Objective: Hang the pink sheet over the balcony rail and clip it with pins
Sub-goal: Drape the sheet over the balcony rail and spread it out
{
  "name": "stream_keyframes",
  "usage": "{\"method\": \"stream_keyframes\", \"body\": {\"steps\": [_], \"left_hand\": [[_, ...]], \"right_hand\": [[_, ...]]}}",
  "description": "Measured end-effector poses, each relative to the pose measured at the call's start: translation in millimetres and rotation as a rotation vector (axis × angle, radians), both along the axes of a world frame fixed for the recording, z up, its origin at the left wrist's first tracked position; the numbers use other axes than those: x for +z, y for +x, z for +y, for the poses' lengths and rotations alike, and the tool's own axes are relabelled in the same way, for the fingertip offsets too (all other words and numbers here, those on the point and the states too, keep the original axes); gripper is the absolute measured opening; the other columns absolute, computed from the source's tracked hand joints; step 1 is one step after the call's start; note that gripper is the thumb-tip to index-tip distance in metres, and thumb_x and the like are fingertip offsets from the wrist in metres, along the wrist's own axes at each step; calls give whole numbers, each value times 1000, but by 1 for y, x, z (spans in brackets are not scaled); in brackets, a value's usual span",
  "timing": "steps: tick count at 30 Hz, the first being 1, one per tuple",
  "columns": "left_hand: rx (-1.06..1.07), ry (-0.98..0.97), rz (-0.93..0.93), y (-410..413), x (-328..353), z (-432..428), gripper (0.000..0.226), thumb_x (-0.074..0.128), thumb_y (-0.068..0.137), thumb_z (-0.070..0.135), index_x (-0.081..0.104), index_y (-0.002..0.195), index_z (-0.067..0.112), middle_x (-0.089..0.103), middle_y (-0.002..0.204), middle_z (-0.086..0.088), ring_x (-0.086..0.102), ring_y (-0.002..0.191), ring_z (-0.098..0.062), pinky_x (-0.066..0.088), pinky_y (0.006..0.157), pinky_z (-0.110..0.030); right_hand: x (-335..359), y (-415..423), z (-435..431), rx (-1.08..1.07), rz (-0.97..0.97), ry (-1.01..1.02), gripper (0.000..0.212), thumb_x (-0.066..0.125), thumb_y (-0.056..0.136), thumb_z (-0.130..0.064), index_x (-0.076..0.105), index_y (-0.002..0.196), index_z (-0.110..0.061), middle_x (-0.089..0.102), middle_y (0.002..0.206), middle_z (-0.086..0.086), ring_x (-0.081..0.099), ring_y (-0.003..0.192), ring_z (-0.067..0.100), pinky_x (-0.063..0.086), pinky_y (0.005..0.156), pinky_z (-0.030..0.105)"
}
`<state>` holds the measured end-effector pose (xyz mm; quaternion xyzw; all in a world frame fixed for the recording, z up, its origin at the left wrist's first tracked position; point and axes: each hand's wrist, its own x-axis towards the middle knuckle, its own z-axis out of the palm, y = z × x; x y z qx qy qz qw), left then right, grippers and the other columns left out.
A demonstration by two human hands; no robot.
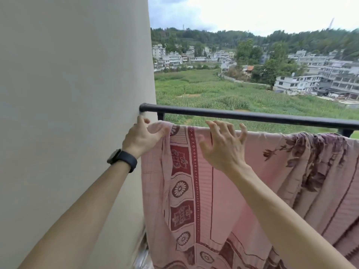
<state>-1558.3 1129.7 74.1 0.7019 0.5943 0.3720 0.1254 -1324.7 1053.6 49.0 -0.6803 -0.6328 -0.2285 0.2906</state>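
Note:
The pink sheet (pixel 223 191), patterned with dark red flowers and bands, hangs with its top edge just below the black balcony rail (pixel 252 115); what bears it is hidden by the fabric. My left hand (pixel 140 137), with a black watch on the wrist, is at the sheet's top left corner beside the wall. Its fingers touch the folded edge there and the thumb stands apart. My right hand (pixel 223 146) is spread in front of the sheet near its top edge, fingers bent and holding nothing. No pins are in view.
A plain beige wall (pixel 73 113) fills the left side and meets the rail's end. The sheet bunches in folds at the right (pixel 320 162). Beyond the rail lie a green field and distant buildings. Something clear and shiny shows at the wall's foot (pixel 142 257).

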Motion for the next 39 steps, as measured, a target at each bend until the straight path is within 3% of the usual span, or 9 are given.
{"method": "stream_keyframes", "body": {"steps": [3,9,17,21,25,28,31,34,39], "left_hand": [[-21,54,19,5,10,7,60,71,75,66,57,110,19,59,91,8,58,84,-15,47,72,-28],[-4,57,-732,-46,45,29,19,78,80,34,68,89,21,68,87,6,65,87,-16,47,68,-20],[-165,-361,-683,-18,-9,11,34,72,84,32,56,113,23,63,111,0,59,90,-20,46,71,-33],[-76,-246,-699,-8,-3,17,35,72,86,25,60,117,16,66,119,-4,61,96,-17,46,72,-29],[-125,-130,-777,-7,11,13,25,71,83,17,65,107,21,68,113,-4,67,95,-17,55,76,-31],[-126,-37,-880,-16,15,15,26,67,84,5,66,108,17,70,105,1,63,68,-5,46,52,-17],[-206,-83,-703,-12,11,17,25,63,89,2,67,111,13,71,107,-5,61,58,4,42,47,-10],[-272,-139,-541,11,-2,13,20,65,92,23,69,111,16,72,109,-3,69,94,-10,54,82,-20],[38,233,51,23,-14,6,29,55,89,52,64,114,39,65,118,4,47,120,-26,38,96,-41]], "right_hand": [[-6,0,15,-21,-74,-18,44,34,100,-58,55,126,-30,64,117,-1,56,107,21,28,103,48],[-10,107,-20,-244,0,157,57,17,104,-54,57,88,-16,55,79,5,37,74,18,27,76,38],[-1,99,-33,-317,134,103,46,29,89,-41,63,109,-17,62,115,9,48,108,25,19,107,48],[-7,26,-8,-69,13,23,53,31,96,-58,54,132,-26,61,126,2,51,121,24,15,111,53],[-10,35,4,-113,-76,10,47,28,100,-61,56,118,-27,61,109,6,52,102,24,28,97,44],[-16,97,-19,-220,-52,97,54,23,100,-64,54,99,-20,57,91,9,49,86,23,31,89,40],[-14,136,-43,-295,-10,71,47,19,102,-58,48,100,-21,54,95,10,49,93,27,31,101,47],[-7,124,-42,-317,49,41,43,28,94,-43,57,113,-18,60,114,14,51,110,30,21,111,54],[-1,56,-31,-46,26,33,48,35,88,-40,58,127,-25,63,128,0,51,123,22,15,115,59]]}}
